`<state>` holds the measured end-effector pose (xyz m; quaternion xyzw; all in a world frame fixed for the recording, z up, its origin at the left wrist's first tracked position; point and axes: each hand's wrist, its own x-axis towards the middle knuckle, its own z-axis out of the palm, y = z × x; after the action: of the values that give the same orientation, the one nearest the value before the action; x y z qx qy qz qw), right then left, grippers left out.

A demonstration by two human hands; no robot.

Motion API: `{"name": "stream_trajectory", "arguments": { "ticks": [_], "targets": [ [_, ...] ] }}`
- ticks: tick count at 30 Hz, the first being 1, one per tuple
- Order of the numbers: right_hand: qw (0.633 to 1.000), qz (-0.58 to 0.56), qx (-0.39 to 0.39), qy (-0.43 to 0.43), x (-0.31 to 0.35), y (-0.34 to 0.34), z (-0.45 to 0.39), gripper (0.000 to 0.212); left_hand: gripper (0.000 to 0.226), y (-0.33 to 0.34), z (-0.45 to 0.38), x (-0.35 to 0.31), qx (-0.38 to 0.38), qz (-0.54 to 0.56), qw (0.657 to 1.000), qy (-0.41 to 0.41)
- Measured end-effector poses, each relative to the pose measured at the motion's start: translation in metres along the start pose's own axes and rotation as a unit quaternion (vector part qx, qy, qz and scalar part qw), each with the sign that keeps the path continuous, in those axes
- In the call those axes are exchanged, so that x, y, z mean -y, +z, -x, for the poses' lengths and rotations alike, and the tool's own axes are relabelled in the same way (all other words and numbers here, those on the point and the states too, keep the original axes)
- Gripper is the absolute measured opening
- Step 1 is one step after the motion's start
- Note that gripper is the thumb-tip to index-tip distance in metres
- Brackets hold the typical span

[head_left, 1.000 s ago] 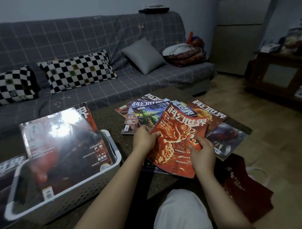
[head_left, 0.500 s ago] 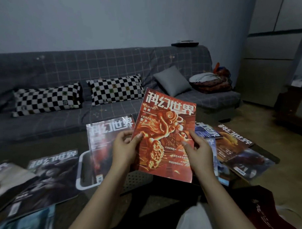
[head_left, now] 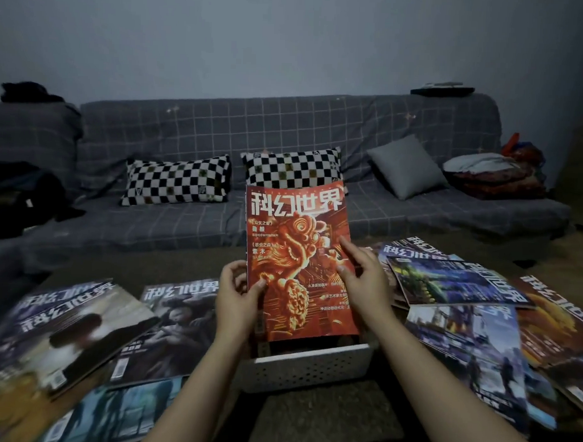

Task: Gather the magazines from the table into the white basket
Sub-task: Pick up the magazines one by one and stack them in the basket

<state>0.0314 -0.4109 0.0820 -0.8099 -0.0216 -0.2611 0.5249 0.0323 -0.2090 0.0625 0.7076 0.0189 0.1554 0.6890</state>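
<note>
Two hands hold one red magazine (head_left: 299,254) upright over the white basket (head_left: 311,367), its lower edge dipping behind the basket's near rim. I see my left hand (head_left: 238,295) curled round the magazine's left edge, thumb on the cover and fingers behind it. My right hand (head_left: 364,283) pinches the right edge, fingers lying across the cover. The basket sits on the dark tabletop (head_left: 326,417) right in front of me. More magazines lie flat on both sides — a dark-covered spread on the left (head_left: 81,329) and an overlapping blue and orange pile on the right (head_left: 462,293). Beyond the tabletop stands a grey checked sofa (head_left: 220,132) with two black-and-white checkered cushions (head_left: 176,180) and a plain grey cushion (head_left: 404,165).
</note>
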Motion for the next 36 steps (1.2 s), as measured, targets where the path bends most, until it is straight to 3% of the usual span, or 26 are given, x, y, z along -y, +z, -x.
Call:
{"name": "stream_trajectory", "arguments": {
  "ticks": [5, 9, 14, 18, 21, 28, 36],
  "targets": [
    [0.999, 0.034, 0.030, 0.020, -0.028, 0.015, 0.000, 0.051, 0.041, -0.006, -0.007, 0.024, 0.011, -0.110, 0.993, -0.031],
    [0.994, 0.086, 0.044, 0.045, -0.042, 0.017, 0.003, 0.051, 0.047, -0.004, -0.010, 0.029, 0.025, -0.264, 0.964, -0.034],
    [0.986, 0.141, 0.047, 0.079, -0.048, 0.018, 0.003, 0.057, 0.051, -0.001, -0.002, 0.031, 0.015, -0.372, 0.928, -0.003],
    [0.975, 0.208, 0.062, 0.051, -0.050, 0.022, 0.003, 0.063, 0.057, -0.001, 0.003, 0.030, 0.012, -0.341, 0.940, -0.020],
    [0.967, 0.238, 0.076, 0.053, -0.051, 0.024, 0.002, 0.068, 0.043, -0.002, 0.004, 0.028, 0.003, -0.350, 0.937, -0.001],
    [0.967, 0.210, 0.092, 0.110, -0.050, 0.022, 0.001, 0.073, 0.033, -0.002, 0.004, 0.030, -0.006, -0.366, 0.931, 0.002],
    [0.962, 0.225, 0.095, 0.118, -0.048, 0.022, 0.000, 0.061, 0.027, -0.005, 0.000, 0.032, -0.001, -0.366, 0.931, 0.019]
  ]
}}
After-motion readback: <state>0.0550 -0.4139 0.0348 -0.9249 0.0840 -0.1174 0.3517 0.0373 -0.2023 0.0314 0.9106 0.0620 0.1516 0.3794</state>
